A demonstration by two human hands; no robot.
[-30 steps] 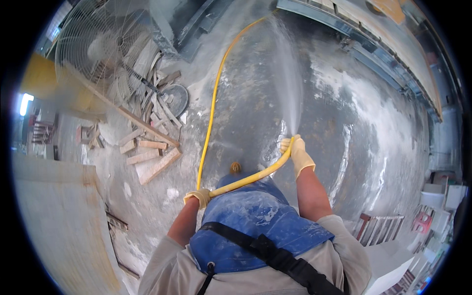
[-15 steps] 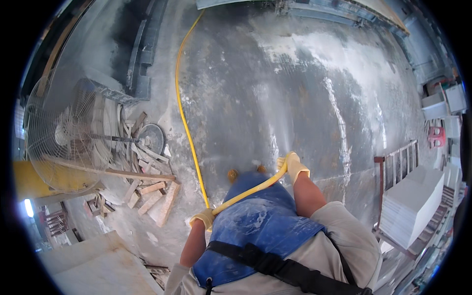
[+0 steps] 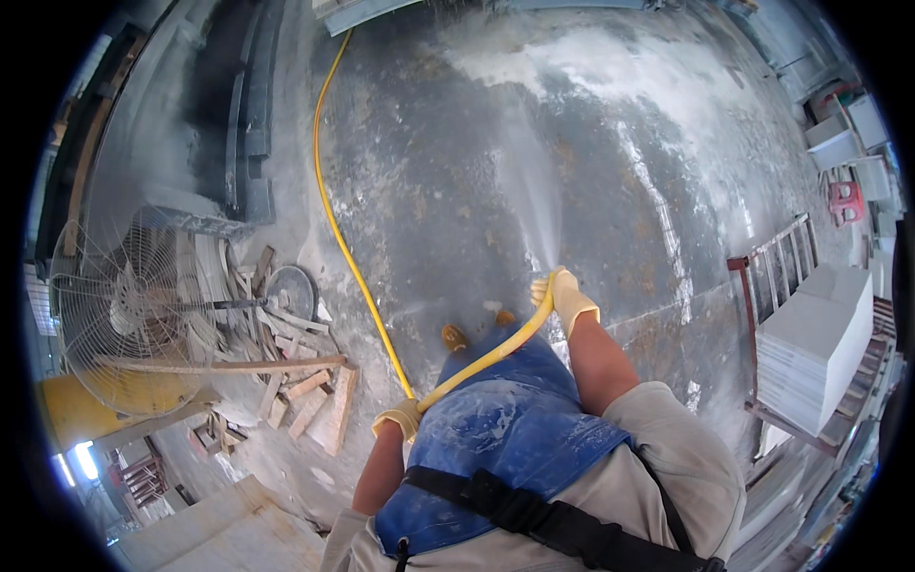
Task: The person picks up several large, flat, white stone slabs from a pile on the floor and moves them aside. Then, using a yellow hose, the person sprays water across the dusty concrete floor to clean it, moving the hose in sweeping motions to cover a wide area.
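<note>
hose: long yellow rubber water hose [image 3: 355,267], runs from the far top of the yard down the wet grey concrete floor [image 3: 448,191], bends at the person's left side, crosses the blue apron [image 3: 515,429] to the right
right hand: yellow-gloved right hand [image 3: 567,297], closed round the hose end, fingers pinching the outlet
left hand: yellow-gloved left hand [image 3: 400,418], closed on the hose at the bend, low by the hip
spray: fan of water [image 3: 529,181] leaves the outlet, lands on the floor well ahead
residue: white slurry patches [image 3: 610,76] far and right of the spray
technique: keep pinch firm for a flat fan; aim low, sweep side to side, push slurry away from the boots; left hand feeds slack, prevents kinks
hazard: wire-caged floor fan [image 3: 124,305] and scrap timber pile [image 3: 295,381] at left, keep spray off them
</note>
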